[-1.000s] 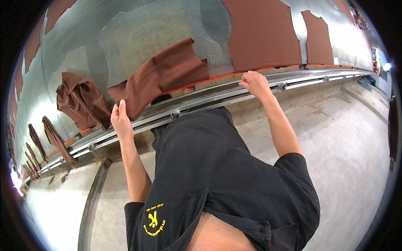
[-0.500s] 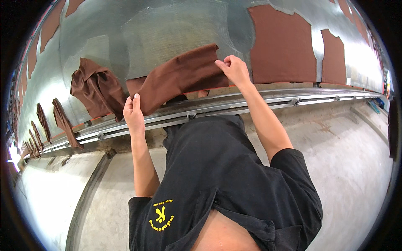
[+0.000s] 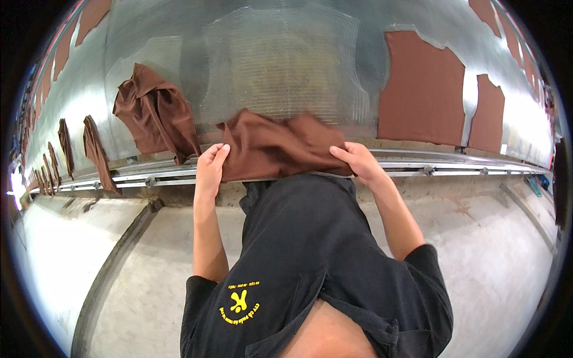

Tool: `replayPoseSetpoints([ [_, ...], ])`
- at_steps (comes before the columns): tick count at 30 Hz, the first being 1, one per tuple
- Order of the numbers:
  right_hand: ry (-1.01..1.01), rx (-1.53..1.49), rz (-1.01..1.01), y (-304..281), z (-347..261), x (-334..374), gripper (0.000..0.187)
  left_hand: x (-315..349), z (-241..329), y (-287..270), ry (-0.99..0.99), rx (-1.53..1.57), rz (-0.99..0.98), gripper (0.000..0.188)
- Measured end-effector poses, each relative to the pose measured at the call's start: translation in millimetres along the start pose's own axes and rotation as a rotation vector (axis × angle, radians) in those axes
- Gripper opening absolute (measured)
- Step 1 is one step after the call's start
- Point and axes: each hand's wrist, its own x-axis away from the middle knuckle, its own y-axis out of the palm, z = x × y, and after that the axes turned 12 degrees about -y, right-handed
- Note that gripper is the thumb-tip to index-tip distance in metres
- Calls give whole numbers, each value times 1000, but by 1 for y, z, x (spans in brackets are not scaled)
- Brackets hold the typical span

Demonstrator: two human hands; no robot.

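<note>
Cloth [image 3: 280, 149] spans left hand [image 3: 210, 170] to right hand [image 3: 363, 163].

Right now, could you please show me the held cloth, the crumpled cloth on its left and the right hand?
Held cloth [image 3: 283, 148], head view: its wavy middle.
Crumpled cloth [image 3: 156, 110], head view: its folded middle.
Right hand [image 3: 362, 163], head view: at thumb's base.
</note>
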Motion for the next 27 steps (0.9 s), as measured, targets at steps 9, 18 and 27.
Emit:
replayPoseSetpoints([
  [9, -425, -161, 81, -37, -27, -9, 27, 1, 25, -6, 144, 349, -87, 6],
  [18, -494, -260, 176, -21, -66, -39, 17, -34, 82, 22, 280, 283, 48, 9],
  [27, -841, -220, 315, -17, -138, -118, 19, -117, 159, 36, 574, 219, 168, 13],
])
